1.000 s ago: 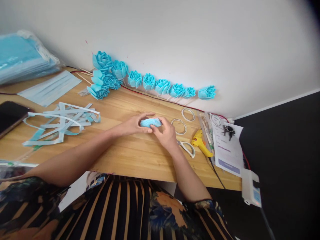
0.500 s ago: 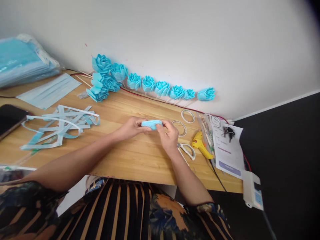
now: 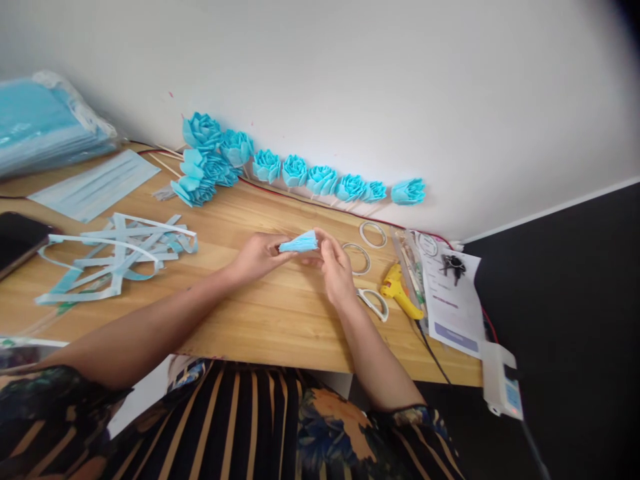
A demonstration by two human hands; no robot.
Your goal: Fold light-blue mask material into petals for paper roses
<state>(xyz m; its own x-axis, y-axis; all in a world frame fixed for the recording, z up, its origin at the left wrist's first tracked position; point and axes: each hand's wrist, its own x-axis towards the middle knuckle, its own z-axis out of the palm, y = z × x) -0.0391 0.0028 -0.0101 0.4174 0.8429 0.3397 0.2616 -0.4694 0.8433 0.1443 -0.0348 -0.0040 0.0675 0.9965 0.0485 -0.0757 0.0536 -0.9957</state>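
A small strip of pleated light-blue mask fabric (image 3: 300, 243) is pinched at its narrow left end by my left hand (image 3: 260, 257). Its right end fans out wider, with the edge uncovered. Around that wider end is my right hand (image 3: 337, 270), thumb and fingers apart and some fingertips behind or below the fabric; whether they touch it I cannot tell. White-handled scissors (image 3: 375, 303) lie beside my right wrist, their blades hidden under it. A roll of white tape (image 3: 356, 259) lies just behind my right hand.
Blue fabric flowers (image 3: 295, 171) on sticks line the wall. Cut strips (image 3: 120, 253), a flat mask piece (image 3: 95, 185), a bagged mask stack (image 3: 45, 123) and a phone (image 3: 20, 241) lie left. Rightward are a yellow glue gun (image 3: 400, 291), papers (image 3: 453, 307) and keys (image 3: 454, 267).
My right thumb and fingers have come off the top of the blue fabric, showing its fanned right end. The piece has tilted, while my left hand keeps its pinch.
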